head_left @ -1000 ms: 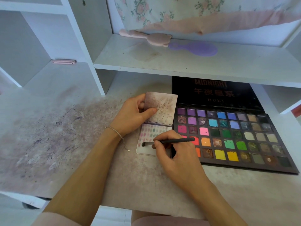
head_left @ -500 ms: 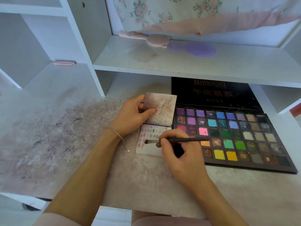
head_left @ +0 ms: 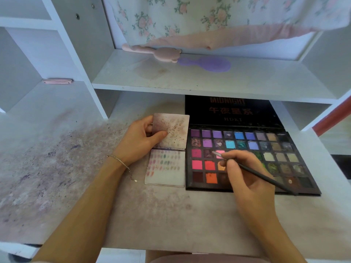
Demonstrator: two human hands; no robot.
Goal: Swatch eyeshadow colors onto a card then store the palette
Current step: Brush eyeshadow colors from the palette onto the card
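A large black eyeshadow palette (head_left: 284,149) lies open on the desk, its lid leaning back under the shelf. Just left of it lies a folded swatch card (head_left: 165,177); its lower half carries rows of pink and green smudges. My left hand (head_left: 138,141) holds the card's stained upper flap (head_left: 174,130) between thumb and fingers. My right hand (head_left: 247,173) grips a thin dark brush (head_left: 266,179). The brush tip rests on a pink pan in the palette's third row. The hand hides several pans in the palette's lower middle.
The desk (head_left: 57,168) is stained purple on the left. A shelf (head_left: 190,80) overhangs the palette's lid; on it lie a pink brush (head_left: 163,52) and a purple hairbrush (head_left: 210,63). Floral cloth (head_left: 209,19) hangs behind. A pink clip (head_left: 57,81) sits in the left cubby.
My right hand has swung the brush from the swatch card rightward onto the palette, tip now on a pink pan. My left hand has kept its hold on the card flap.
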